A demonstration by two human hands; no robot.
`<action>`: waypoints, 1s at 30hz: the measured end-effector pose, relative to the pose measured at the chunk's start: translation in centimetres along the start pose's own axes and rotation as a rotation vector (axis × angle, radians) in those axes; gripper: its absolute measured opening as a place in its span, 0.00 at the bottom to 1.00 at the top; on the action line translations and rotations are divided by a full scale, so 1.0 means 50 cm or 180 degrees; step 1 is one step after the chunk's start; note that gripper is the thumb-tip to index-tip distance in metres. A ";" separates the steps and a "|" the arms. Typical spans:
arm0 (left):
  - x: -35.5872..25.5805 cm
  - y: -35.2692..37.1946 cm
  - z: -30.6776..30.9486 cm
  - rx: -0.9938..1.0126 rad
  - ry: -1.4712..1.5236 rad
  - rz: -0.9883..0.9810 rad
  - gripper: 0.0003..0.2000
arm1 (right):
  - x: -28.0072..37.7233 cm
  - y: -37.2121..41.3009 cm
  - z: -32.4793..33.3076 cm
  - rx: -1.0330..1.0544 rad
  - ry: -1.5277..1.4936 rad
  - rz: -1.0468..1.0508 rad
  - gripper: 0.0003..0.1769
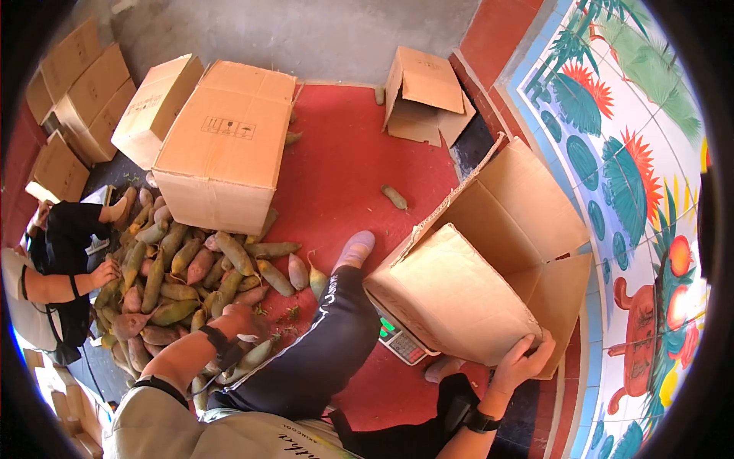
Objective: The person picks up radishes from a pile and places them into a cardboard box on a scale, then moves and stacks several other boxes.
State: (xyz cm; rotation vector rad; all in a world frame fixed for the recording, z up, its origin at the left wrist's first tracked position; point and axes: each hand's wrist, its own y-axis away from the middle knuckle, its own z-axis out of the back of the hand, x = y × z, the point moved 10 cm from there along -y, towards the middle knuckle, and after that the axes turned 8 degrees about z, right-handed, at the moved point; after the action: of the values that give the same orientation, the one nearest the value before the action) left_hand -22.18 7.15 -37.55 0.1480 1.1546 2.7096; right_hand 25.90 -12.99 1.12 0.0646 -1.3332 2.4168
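A large open cardboard box (459, 294) stands tilted on the right, its flaps spread. My right hand (527, 358) grips the near corner of its front panel, fingers curled over the edge. My left hand (246, 325) is low at the near edge of a heap of long green and reddish radishes (183, 264); motion smears its fingers, and I cannot tell whether it holds anything. Under the box a digital scale (403, 346) with green lit digits shows in part.
A closed cardboard box (225, 126) stands behind the heap, beside more boxes (88, 99). Another open box (428, 92) sits by the back wall. A single radish (394, 197) lies on the red floor (344, 145). Another person's hand (105, 273) touches the heap at left.
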 end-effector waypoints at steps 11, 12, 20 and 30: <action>-0.090 0.067 0.053 -0.0624 -0.0148 -0.0029 0.32 | -0.008 0.005 -0.002 -0.0007 0.0028 -0.0067 0.12; -0.099 0.066 0.056 -0.0692 -0.0308 -0.0094 0.32 | -0.012 0.005 -0.005 0.0059 0.0031 -0.0148 0.12; -0.057 0.004 0.047 -0.0915 -0.0470 -0.0281 0.39 | -0.003 0.001 0.000 0.0018 -0.0035 -0.0127 0.11; -0.040 0.011 0.014 -0.0553 -0.0429 -0.0165 0.41 | 0.013 -0.008 0.005 -0.0089 0.0071 0.0013 0.12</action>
State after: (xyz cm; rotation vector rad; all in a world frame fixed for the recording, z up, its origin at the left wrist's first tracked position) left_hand -20.17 6.85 -36.72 0.2663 0.8700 2.6913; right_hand 25.40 -12.84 1.72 0.0274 -1.3583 2.3945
